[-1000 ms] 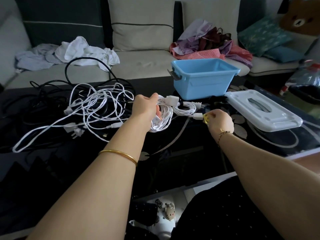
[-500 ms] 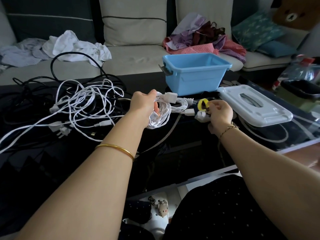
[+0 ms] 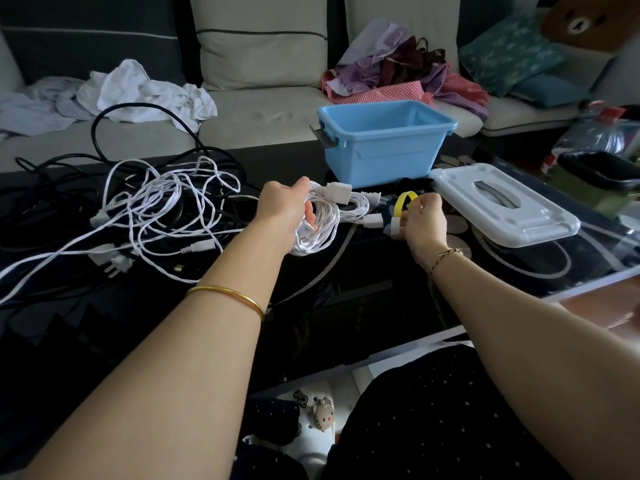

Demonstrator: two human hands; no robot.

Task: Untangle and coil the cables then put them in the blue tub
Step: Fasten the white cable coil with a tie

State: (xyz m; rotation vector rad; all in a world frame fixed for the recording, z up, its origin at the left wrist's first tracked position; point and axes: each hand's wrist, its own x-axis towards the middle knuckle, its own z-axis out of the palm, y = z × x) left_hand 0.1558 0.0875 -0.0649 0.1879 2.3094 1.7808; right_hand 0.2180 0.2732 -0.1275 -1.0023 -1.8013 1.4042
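Left hand [image 3: 284,209] curls fingers through the coiled white cable [image 3: 322,223]; right hand [image 3: 424,220] pinches a yellow strap [image 3: 401,202] beside it.

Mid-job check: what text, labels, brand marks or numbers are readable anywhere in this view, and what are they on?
None reads clearly.
Small black sticker near the bottom of the view: pale marks, too small to read.
Clear plastic bag with red print at far right: blurred.
Coiled white cable, yellow strap, blue plastic tub, white plastic lid: no marking visible.
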